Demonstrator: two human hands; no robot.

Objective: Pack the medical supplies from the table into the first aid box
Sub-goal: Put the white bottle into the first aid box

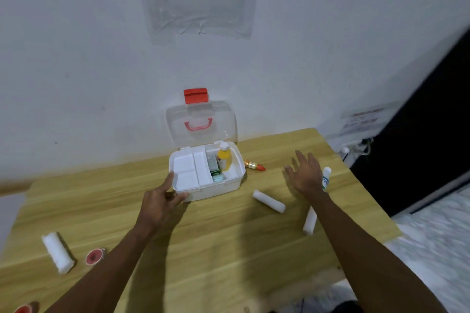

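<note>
A white first aid box [235, 181] stands open against the wall, its clear lid [201, 124] upright with a red latch. Inside are a white tray insert, a yellow bottle [224, 159] and a green packet [215, 169]. My left hand [162, 199] grips the box's front left corner. My right hand [306, 173] hovers open above the table, right of the box, next to a white tube with green print [325, 178]. Two white gauze rolls [269, 201] [309, 221] lie below it. A small orange and red bottle [255, 165] lies beside the box.
At the wooden table's [216, 249] left front lie a larger white bandage roll [58, 251] and a red tape roll [93, 256]; another red roll [24, 309] shows at the bottom left corner. A dark panel [419, 134] and a white bed surface lie to the right.
</note>
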